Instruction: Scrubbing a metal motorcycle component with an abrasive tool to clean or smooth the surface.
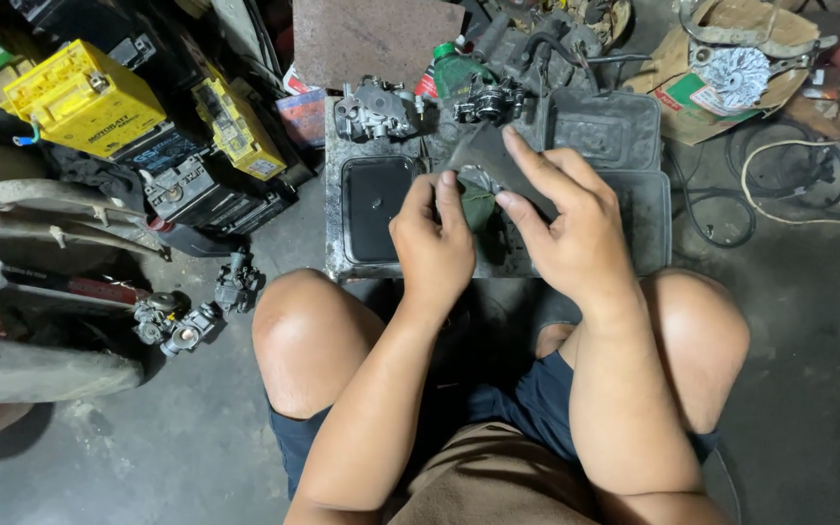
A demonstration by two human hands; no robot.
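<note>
Knees (pixel 313 331) are framing the work — the person is squatting over a dark tray (pixel 634 209). Left hand (pixel 432 243) is pinching a small green part (pixel 478 206) between thumb and forefinger; right hand (pixel 566 224), fingers spread, is pressing a grey sheet (pixel 488 156) against it. Judged step: rubbing the part clean — the next move is calling for a steady pinch, wrists bent downward.

yellow batteries (pixel 85 97) far left, carburetors (pixel 376 109) on the tray (pixel 653 209), coiled cable (pixel 789 175) right.
</note>
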